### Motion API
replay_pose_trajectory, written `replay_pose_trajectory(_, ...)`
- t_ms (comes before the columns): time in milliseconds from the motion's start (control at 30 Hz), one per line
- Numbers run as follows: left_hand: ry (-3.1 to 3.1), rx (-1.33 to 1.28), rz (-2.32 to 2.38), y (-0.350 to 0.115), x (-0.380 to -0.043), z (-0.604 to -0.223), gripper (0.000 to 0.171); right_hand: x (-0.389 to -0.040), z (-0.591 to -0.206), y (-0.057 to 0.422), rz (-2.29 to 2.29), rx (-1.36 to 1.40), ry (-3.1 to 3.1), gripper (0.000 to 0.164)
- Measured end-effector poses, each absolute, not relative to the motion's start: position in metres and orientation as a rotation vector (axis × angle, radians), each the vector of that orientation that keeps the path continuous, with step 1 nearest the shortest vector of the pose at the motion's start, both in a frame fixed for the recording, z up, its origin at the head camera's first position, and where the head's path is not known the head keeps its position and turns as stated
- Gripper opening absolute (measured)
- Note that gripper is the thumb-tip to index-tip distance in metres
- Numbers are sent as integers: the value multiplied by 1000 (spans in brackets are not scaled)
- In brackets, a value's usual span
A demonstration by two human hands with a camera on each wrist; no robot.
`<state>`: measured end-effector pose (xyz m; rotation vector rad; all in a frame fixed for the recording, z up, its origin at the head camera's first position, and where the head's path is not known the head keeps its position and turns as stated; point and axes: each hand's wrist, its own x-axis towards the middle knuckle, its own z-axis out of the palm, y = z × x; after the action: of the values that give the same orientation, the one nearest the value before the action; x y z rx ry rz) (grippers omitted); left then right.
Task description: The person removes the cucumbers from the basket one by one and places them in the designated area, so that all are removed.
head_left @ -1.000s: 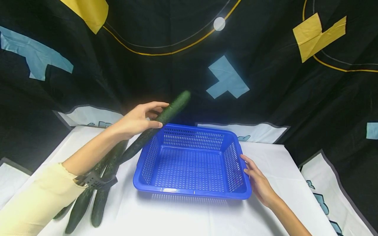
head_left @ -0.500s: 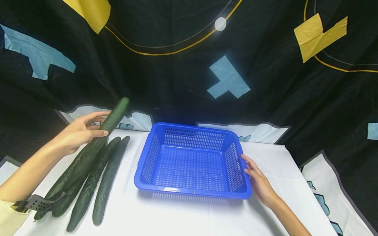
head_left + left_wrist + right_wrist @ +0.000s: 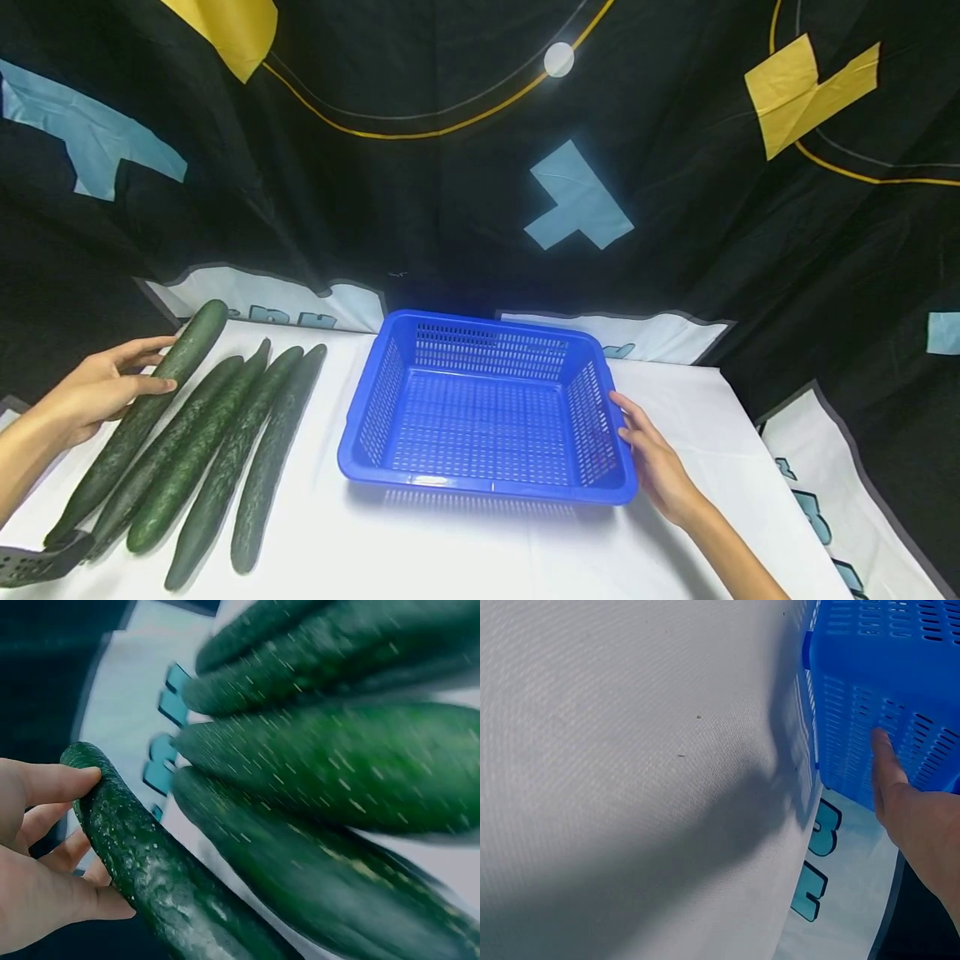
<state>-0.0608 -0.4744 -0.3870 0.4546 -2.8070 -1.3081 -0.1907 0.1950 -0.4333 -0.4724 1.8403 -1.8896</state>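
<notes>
My left hand (image 3: 105, 387) holds a long dark green cucumber (image 3: 191, 346) near its far end at the left of the table, thumb and fingers on opposite sides. The left wrist view shows the same cucumber (image 3: 161, 866) in the hand's pinch. Several more cucumbers (image 3: 273, 458) lie side by side just to its right, slanting away from me. My right hand (image 3: 663, 467) grips the right side of a blue plastic basket (image 3: 487, 492), fingertips at the rim. In the right wrist view a finger lies against the basket's slotted outer wall (image 3: 847, 742).
A white cloth covers the table (image 3: 420, 558). Behind it hangs a black backdrop (image 3: 420, 208) with yellow and blue patches. The basket stands mid-table with its slotted floor in view, a strip of cloth between it and the cucumbers.
My left hand has carried the cucumber from the basket's left rim leftward and lowered it to the left side of the others. The right hand and basket have stayed put.
</notes>
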Motion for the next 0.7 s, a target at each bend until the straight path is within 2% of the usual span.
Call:
replay_pose_trajectory(300, -2842, 536, -1336, -492, -52, -414, 78, -191, -432, 194, -1893, -479, 1834, 56)
replay_pose_trajectory(700, -2905, 623, -1434, -505, -49, -430, 81, -191, -431, 194, -1890, -475, 1834, 56)
